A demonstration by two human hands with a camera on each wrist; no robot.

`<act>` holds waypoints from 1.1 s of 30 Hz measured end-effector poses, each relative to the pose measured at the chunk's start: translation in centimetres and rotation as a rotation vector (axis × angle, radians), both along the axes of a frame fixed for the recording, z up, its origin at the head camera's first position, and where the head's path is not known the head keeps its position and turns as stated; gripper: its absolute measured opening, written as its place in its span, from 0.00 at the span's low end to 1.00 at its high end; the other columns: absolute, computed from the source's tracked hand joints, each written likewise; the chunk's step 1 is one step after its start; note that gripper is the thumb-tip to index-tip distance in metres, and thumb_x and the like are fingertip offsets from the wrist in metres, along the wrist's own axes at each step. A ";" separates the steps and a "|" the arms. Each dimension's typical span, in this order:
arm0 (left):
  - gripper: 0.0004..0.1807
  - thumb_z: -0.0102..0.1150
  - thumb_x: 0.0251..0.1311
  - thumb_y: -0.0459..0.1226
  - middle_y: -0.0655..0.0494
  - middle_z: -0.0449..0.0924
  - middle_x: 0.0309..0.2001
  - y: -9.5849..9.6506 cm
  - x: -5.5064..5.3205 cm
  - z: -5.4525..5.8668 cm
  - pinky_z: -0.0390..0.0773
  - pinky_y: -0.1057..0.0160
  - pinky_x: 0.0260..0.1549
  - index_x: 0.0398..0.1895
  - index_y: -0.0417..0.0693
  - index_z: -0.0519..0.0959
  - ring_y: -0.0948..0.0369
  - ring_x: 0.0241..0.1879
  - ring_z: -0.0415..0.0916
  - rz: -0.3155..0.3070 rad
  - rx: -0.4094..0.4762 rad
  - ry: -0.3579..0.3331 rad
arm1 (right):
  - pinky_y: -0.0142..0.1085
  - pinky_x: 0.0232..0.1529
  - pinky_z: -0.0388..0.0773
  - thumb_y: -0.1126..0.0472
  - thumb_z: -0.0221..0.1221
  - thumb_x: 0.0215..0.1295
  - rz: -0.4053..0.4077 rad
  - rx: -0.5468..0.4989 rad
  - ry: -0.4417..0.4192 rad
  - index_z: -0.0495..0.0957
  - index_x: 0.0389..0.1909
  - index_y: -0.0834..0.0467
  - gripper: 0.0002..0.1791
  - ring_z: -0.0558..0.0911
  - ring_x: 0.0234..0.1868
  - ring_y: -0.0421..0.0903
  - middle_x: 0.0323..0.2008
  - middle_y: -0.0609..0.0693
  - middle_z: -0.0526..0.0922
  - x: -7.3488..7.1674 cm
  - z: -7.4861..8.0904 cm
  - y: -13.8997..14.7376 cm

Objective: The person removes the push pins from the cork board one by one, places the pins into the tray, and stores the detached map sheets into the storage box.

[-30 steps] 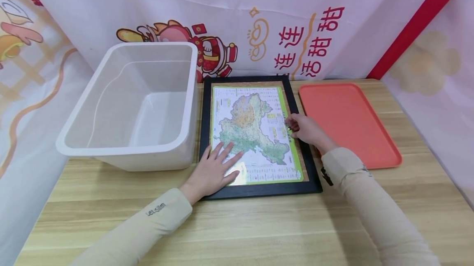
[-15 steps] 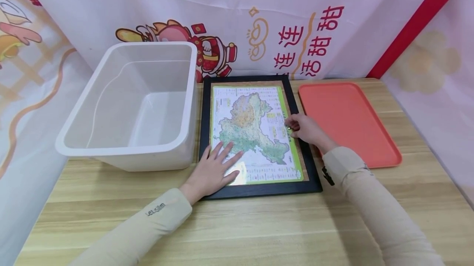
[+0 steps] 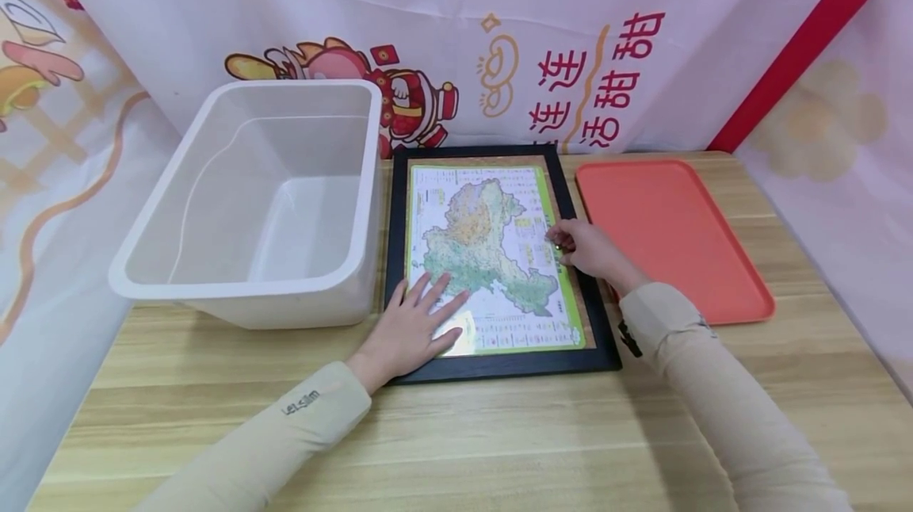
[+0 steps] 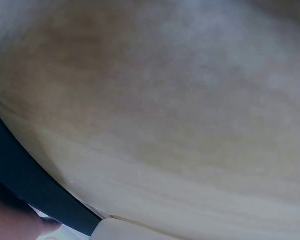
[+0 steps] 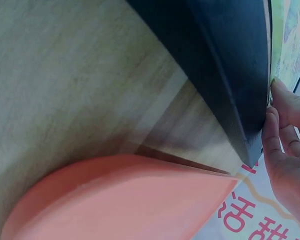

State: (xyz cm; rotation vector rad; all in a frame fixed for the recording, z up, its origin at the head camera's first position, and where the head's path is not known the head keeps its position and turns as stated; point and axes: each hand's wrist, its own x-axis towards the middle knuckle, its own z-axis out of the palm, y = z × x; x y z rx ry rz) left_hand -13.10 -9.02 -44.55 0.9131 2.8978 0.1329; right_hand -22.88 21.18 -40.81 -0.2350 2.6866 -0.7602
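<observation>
A map sheet (image 3: 492,219) with a green border lies on a brown board inside a black frame (image 3: 499,367), flat on the table. My left hand (image 3: 410,330) rests on the map's lower left part, fingers spread. At the map's right border my right hand (image 3: 588,249) has its fingers curled, thumb and index finger together. The right wrist view shows the thumb (image 5: 285,100) and index fingertip pinching a small piece right at the frame's inner edge. Its kind is mostly hidden by the fingers. In the left wrist view the hand is barely seen, beside the dark frame.
A deep white bin (image 3: 246,290) stands left of the frame, its rim close to the left forearm's side. To the right lies a shallow red tray (image 3: 670,234), partly under the right wrist. A printed cloth (image 3: 456,28) hangs behind the wooden table (image 3: 499,448).
The right fingertips shift very slightly at the map's right border. The left hand, map, frame, bin and tray stay in place.
</observation>
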 end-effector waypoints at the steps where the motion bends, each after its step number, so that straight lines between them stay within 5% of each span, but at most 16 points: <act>1: 0.32 0.35 0.70 0.59 0.51 0.48 0.77 0.0 0.0 0.0 0.49 0.38 0.70 0.75 0.66 0.52 0.45 0.75 0.45 0.001 -0.001 0.000 | 0.45 0.50 0.72 0.75 0.57 0.61 0.005 -0.001 0.002 0.73 0.50 0.64 0.16 0.71 0.46 0.53 0.47 0.60 0.74 0.0 0.0 0.0; 13: 0.32 0.35 0.69 0.59 0.51 0.48 0.77 0.0 -0.1 0.0 0.49 0.38 0.70 0.74 0.66 0.53 0.45 0.75 0.46 0.002 -0.005 -0.001 | 0.45 0.50 0.73 0.76 0.57 0.60 -0.007 -0.015 0.015 0.73 0.45 0.64 0.13 0.72 0.46 0.54 0.46 0.60 0.74 0.0 -0.1 0.0; 33: 0.32 0.35 0.69 0.59 0.51 0.48 0.77 0.0 -0.1 0.1 0.49 0.38 0.70 0.75 0.66 0.52 0.45 0.75 0.45 0.001 -0.006 -0.003 | 0.48 0.53 0.74 0.76 0.57 0.60 0.053 -0.015 0.004 0.77 0.51 0.64 0.18 0.74 0.48 0.54 0.49 0.61 0.75 -0.2 0.1 0.2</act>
